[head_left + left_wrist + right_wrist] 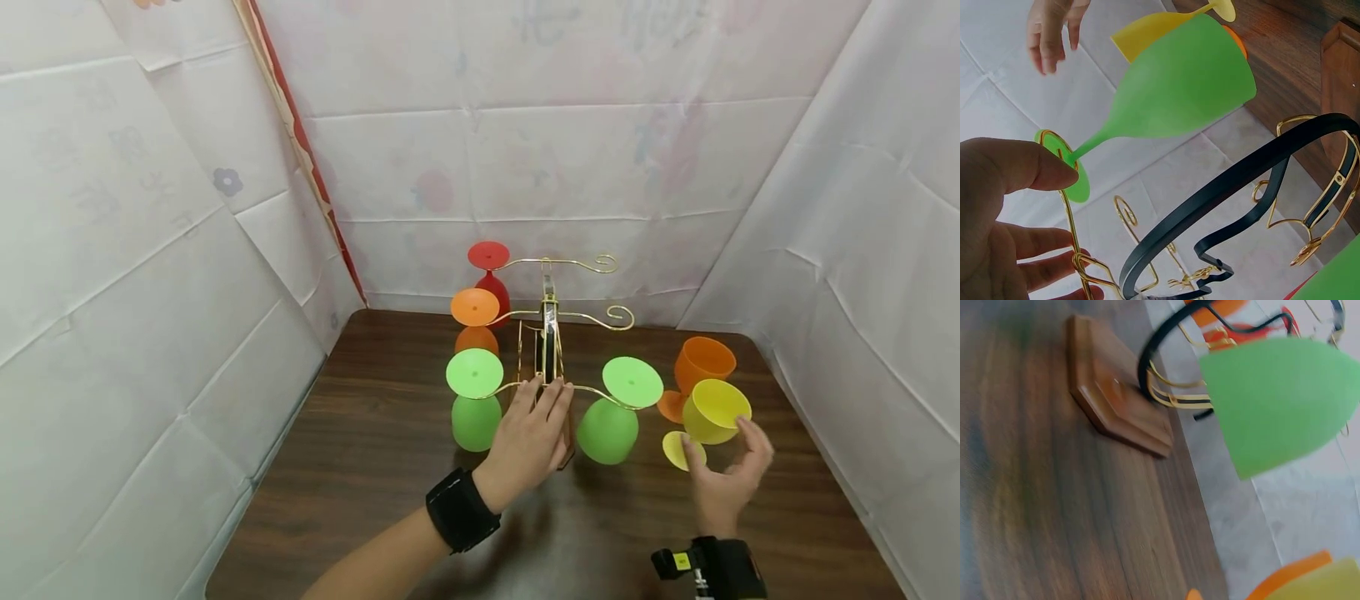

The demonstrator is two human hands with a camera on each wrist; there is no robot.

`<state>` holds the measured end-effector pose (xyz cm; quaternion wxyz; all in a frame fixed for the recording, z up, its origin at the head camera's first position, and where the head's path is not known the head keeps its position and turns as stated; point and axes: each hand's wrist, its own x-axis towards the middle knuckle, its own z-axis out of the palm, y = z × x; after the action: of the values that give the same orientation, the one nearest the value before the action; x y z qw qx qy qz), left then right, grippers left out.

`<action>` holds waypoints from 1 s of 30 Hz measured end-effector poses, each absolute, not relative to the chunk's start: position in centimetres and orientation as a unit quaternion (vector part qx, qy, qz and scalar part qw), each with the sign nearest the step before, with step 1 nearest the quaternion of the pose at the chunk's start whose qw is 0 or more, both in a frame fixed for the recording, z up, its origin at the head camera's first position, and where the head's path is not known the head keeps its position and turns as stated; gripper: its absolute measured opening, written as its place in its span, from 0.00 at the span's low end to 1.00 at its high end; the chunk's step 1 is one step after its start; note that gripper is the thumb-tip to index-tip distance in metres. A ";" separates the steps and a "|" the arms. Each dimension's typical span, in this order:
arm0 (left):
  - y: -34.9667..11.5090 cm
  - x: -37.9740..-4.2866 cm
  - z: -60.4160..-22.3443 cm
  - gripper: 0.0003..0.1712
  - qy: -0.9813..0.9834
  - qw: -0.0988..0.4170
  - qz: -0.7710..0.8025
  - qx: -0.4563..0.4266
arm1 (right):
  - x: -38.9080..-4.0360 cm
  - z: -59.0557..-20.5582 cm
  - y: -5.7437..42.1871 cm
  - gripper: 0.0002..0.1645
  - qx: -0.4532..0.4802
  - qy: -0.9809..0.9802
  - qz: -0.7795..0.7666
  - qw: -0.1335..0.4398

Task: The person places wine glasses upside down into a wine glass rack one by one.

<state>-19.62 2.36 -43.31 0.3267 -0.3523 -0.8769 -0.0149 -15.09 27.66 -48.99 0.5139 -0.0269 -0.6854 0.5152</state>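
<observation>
A gold wire goblet rack [550, 333] with a dark curved band stands on a wooden base. My left hand [528, 437] holds its front wire arm, thumb on one side and fingers on the other. Green goblets hang upside down from both ends of that arm, one left [476, 423] and one right [609, 433]. On the table at right stands a yellow goblet [716, 408]. My right hand [727, 479] is beside it, thumb and fingers spread around its near side; the left wrist view shows the hand [1057, 34] apart from the yellow goblet [1147, 37].
An orange goblet [702, 364] stands just behind the yellow one. Upside down on the rack's left side hang another orange goblet [476, 337] and a red one [493, 287]. Curled wire ends stick out at the rack's right. White cloth [555, 167] surrounds the dark wooden table [360, 450].
</observation>
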 end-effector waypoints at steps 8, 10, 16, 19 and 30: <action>2.5 -19.4 -43.4 0.32 -0.878 0.321 -0.020 -0.355 | -16.2 -51.6 30.8 0.53 -0.229 -0.693 0.554 0.400; 2.5 -19.4 -43.4 0.32 -0.877 0.323 -0.021 -0.355 | -16.3 -52.1 31.1 0.57 -0.243 -0.690 0.576 0.365; 2.5 -19.5 -43.5 0.32 -0.877 0.328 -0.019 -0.349 | -17.1 -53.1 31.2 0.64 -0.239 -0.680 0.622 0.305; 2.4 -19.6 -43.5 0.32 -0.879 0.325 -0.018 -0.348 | -17.6 -53.4 31.2 0.65 -0.243 -0.675 0.630 0.296; 2.5 -19.5 -43.3 0.32 -0.876 0.331 -0.028 -0.349 | -19.4 -55.6 32.3 0.63 -0.251 -0.671 0.619 0.322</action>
<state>-19.49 2.51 -43.26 0.3307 -0.3495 -0.8762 -0.0284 -19.43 32.34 -55.58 0.3216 -0.2513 -0.6709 0.6191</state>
